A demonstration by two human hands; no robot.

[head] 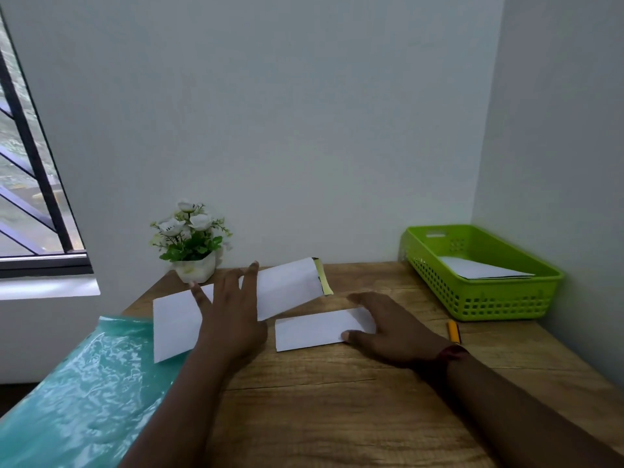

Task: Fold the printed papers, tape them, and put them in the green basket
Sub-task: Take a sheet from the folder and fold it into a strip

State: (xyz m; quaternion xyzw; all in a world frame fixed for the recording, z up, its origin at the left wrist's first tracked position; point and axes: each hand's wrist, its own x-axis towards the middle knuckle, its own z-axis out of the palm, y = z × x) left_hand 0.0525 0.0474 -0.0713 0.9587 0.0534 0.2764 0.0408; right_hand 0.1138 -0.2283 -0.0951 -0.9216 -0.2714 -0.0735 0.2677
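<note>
Nothing readable here tbh, the white papers (pixel 314 329) on the counter (pixel 337 400) show only blank sides, same for the green basket (pixel 489 304) at 2 o'clock.

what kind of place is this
Probably a home or small-office desk corner: a wood-grain table against plain white walls, a barred window on the left, a white pot of flowers, and a green perforated plastic basket holding folded paper.

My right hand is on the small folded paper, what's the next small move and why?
Probably pinch the folded paper with the right hand, whose thumb sits at its near edge, and lift it; the left hand lies flat on the larger sheet.
</note>
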